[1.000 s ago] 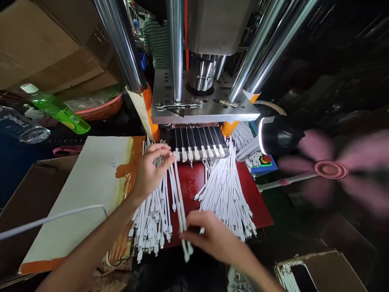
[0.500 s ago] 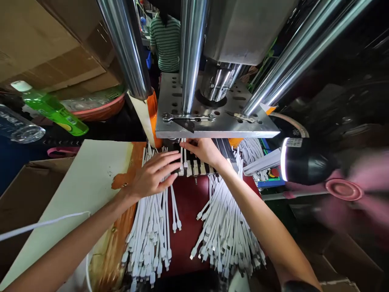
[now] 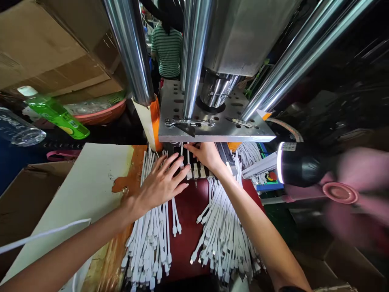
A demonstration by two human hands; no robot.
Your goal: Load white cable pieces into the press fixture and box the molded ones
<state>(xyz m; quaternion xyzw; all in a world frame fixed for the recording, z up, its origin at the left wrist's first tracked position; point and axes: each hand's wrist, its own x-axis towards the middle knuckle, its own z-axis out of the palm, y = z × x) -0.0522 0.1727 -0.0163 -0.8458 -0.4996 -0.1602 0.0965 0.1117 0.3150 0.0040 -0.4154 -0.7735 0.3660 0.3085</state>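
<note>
My left hand lies flat with fingers spread on the left pile of white cables, its fingertips reaching the slotted black mould. My right hand reaches under the steel press plate and presses thin white cables into the mould's slots. Whether its fingers pinch a cable is hidden by the plate. A second pile of white cables fans out under my right forearm on the red mat.
Chrome press columns rise in front. A spanner lies on the plate. A lamp head and a spinning pink fan stand at right. Green bottle, clear bottle and cardboard boxes are at left. A person in a striped shirt stands behind.
My right hand moved from the near cable ends up to the mould under the plate, carrying cables. My left hand slid forward and spread flat. The view shifted closer to the press.
</note>
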